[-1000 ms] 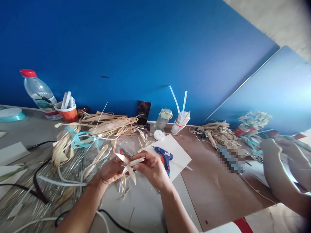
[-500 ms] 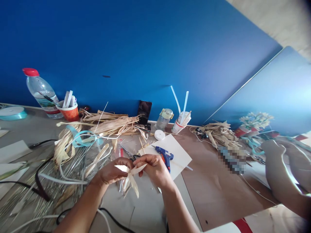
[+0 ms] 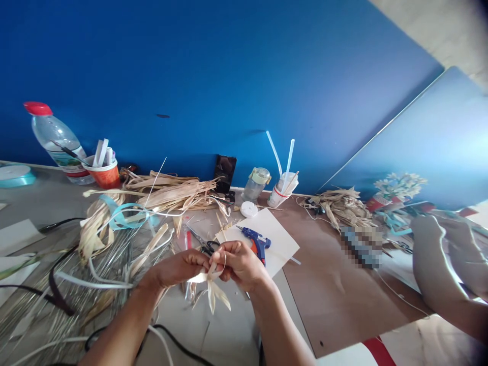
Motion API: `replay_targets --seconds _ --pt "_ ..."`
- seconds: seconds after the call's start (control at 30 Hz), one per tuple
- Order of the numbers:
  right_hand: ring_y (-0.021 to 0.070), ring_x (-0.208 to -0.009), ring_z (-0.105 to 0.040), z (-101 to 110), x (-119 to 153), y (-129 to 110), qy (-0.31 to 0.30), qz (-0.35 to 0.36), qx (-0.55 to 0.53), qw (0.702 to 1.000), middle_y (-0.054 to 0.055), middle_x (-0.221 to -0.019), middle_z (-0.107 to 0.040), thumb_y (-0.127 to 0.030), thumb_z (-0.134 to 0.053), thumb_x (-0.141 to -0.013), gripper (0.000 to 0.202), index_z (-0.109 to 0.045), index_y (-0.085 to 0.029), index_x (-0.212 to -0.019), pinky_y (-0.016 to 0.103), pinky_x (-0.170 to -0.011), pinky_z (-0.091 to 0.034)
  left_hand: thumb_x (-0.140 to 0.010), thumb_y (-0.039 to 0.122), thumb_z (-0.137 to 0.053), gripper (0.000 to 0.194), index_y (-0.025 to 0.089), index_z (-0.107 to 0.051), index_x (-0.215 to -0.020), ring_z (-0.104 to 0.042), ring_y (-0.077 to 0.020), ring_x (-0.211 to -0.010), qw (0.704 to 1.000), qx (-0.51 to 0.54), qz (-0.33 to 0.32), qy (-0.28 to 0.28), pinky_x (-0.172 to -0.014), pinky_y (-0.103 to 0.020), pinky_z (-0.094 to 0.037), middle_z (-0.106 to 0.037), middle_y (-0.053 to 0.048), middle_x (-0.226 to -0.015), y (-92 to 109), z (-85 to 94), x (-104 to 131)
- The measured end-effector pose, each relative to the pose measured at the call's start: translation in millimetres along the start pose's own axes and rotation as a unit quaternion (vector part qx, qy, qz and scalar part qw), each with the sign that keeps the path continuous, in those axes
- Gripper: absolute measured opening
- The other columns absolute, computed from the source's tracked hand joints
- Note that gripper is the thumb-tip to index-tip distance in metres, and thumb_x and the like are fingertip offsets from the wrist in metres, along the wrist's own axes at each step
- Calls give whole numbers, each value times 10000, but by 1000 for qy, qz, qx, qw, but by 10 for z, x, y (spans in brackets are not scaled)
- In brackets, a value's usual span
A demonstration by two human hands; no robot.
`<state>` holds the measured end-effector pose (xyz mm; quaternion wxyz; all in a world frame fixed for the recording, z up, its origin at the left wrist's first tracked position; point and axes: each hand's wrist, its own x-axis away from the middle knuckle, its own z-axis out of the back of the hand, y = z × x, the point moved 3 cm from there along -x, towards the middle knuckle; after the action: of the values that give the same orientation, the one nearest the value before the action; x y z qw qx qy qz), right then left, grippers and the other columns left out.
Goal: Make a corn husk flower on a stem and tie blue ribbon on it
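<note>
Both hands meet over the grey table around a small flower of pale corn husk (image 3: 213,295), its pointed petals hanging downward. My left hand (image 3: 186,267) pinches it from the left, fingertips closed at its base. My right hand (image 3: 240,262) is closed on the same base from the right, with a thin pale strand looping by the fingertips. The exact grip is partly hidden by the fingers. Just behind the hands lie black-handled scissors (image 3: 208,246). A blue glue gun (image 3: 258,244) rests on a white sheet (image 3: 280,246) beyond my right hand.
Dried husks (image 3: 171,192) lie along the blue wall, near a phone (image 3: 225,173), a jar (image 3: 255,185) and a cup with straws (image 3: 280,196). Thin wires (image 3: 114,274) and cables spread at left, below a bottle (image 3: 59,140). A co-worker's arms (image 3: 438,264) are at right.
The husk flower has turned in my fingers, its petals now pointing more downward and to the right. My fingertips have drawn closer together at its base. The view has shifted slightly.
</note>
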<state>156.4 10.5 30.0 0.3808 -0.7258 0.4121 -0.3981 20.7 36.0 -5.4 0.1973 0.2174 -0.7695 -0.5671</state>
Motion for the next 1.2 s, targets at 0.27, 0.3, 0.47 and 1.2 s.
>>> replay_targets --seconds 0.27,0.3,0.47,1.2 --pt "67 -389 -459 -44 -19 -2 -52 36 -98 993 18 -550 -626 -452 -764 -680 348 -708 -111 -721 189 -388 -341 -605 327 -804 206 171 -760 -734 -618 -241 -705 993 72 -53 81 -654 -310 -453 -702 -88 -721 -84 77 28" --pt "62 -390 -457 -47 -21 -3 -50 35 -106 992 17 -562 -630 -430 -769 -681 328 -707 -113 -742 187 -397 -343 -607 329 -804 206 167 -757 -726 -615 -237 -701 991 82 -56 86 -654 -310 -451 -690 -84 -699 -89 84 30" --pt "58 -440 -479 -70 -25 7 -10 62 -101 993 7 -642 -666 -287 -804 -642 208 -682 -150 -740 176 -439 -338 -599 340 -817 230 161 -754 -730 -597 -206 -678 985 125 -61 99 -640 -293 -435 -674 -74 -693 -105 97 38" --pt "98 -569 -481 -88 45 -76 -2 150 189 971 -14 -655 -542 -205 -643 -711 58 -644 -160 -676 223 -550 -363 -560 263 -820 176 173 -756 -698 -588 -177 -683 988 120 -31 97 -656 -264 -410 -694 -44 -687 -101 71 -1"
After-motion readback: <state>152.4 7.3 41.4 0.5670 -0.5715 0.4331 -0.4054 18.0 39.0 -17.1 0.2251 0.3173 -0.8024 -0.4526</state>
